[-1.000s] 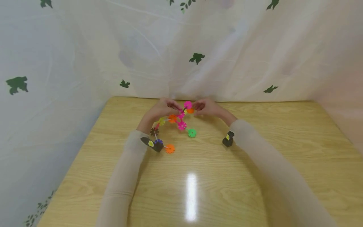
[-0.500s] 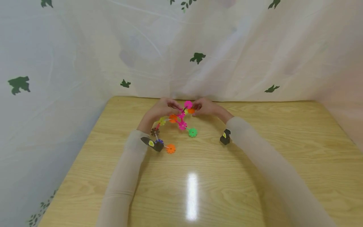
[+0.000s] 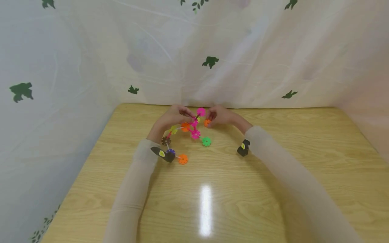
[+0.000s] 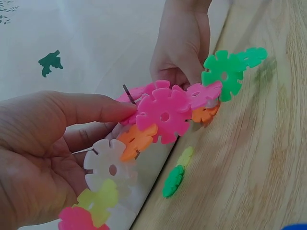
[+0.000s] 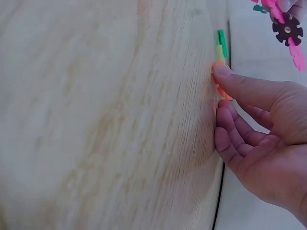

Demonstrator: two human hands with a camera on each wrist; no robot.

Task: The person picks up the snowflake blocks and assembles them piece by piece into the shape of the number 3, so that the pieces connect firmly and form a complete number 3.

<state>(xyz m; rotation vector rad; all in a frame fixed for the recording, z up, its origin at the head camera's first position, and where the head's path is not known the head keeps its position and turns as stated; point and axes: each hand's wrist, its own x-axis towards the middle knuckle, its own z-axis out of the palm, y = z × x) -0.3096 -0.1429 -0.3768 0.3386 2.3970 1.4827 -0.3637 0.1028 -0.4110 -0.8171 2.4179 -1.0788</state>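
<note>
My left hand (image 4: 43, 139) pinches a chain of interlocking notched plastic discs by a pink part, raised near the table's back edge. A large pink disc (image 4: 163, 115) faces the left wrist camera, with white (image 4: 108, 165) and yellow (image 4: 98, 201) ones below it. From the chain's free ends hang a green disc (image 3: 206, 141) and an orange end disc (image 3: 183, 159). My right hand (image 3: 222, 115) holds a separate orange disc (image 3: 207, 123) between thumb and fingertips, low over the wood. In the right wrist view the thumb (image 5: 249, 88) covers part of it.
A small green disc (image 4: 173, 181) joined to a yellow one (image 4: 185, 155) lies on the wooden table (image 3: 243, 202) between the hands, near its back edge. A pale curtain (image 3: 243, 67) with dark green prints hangs right behind that edge.
The orange disc at my right hand has shifted a little toward me, and a gap now shows between it and the yellow one. My left hand and the chain stay almost still.
</note>
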